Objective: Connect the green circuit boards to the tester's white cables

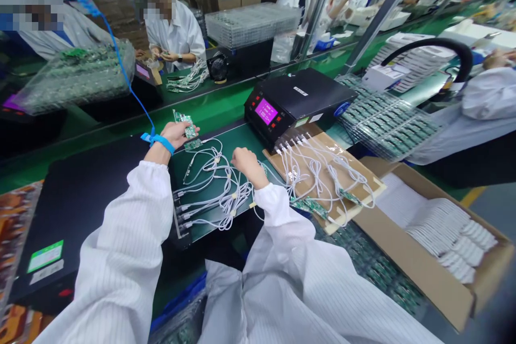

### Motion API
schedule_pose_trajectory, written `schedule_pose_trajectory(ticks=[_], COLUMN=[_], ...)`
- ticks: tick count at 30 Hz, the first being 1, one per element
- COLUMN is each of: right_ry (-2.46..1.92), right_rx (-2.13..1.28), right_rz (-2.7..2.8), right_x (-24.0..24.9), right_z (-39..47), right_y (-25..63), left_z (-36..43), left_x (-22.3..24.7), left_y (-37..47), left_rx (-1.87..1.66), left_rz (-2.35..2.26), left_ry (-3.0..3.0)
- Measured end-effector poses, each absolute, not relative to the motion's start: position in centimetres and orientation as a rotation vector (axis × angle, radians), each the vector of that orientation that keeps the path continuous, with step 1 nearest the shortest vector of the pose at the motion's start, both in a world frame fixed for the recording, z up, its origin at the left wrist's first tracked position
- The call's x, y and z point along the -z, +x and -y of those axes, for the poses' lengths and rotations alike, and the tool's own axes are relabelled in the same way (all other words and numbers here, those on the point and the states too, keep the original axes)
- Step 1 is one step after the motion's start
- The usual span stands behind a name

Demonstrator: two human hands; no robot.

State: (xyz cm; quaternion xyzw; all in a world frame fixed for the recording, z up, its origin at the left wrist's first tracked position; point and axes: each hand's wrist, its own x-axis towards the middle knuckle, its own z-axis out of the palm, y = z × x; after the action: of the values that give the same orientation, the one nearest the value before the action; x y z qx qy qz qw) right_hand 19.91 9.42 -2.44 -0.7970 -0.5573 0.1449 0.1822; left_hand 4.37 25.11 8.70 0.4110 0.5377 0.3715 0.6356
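Observation:
My left hand [177, 135], with a blue wrist strap [159, 142] and coiled cord, is closed on a green circuit board [184, 118]. Just below its fingers, another green board [193, 144] lies by the end of a white cable. My right hand [245, 162] is curled above the bench, right of the white cables [231, 193]; whatever its fingers may hold is hidden. Those cables run from plugs along the edge of a black box [100, 188] at left. A second black tester [298, 99] with a lit pink screen stands beyond my right hand.
White cables from the tester lie over a brown board [363, 172] with several circuit boards. A carton [435, 269] of white parts sits at right. Clear trays [387, 118] hold more circuit boards. Co-workers in white coats [177, 29] work across the line and at right.

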Motion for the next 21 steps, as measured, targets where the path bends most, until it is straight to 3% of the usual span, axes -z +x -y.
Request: schedule_pose_trajectory(ticks=[21], right_ry=[-2.085], right_rx=[-0.228], right_rz=[2.117], right_x=[2.8], right_z=[-9.6], right_y=[15.9], left_z=[-24.9], left_x=[-8.5], left_y=[3.9], left_rx=[-0.733], left_rz=[-1.151], left_ry=[1.178])
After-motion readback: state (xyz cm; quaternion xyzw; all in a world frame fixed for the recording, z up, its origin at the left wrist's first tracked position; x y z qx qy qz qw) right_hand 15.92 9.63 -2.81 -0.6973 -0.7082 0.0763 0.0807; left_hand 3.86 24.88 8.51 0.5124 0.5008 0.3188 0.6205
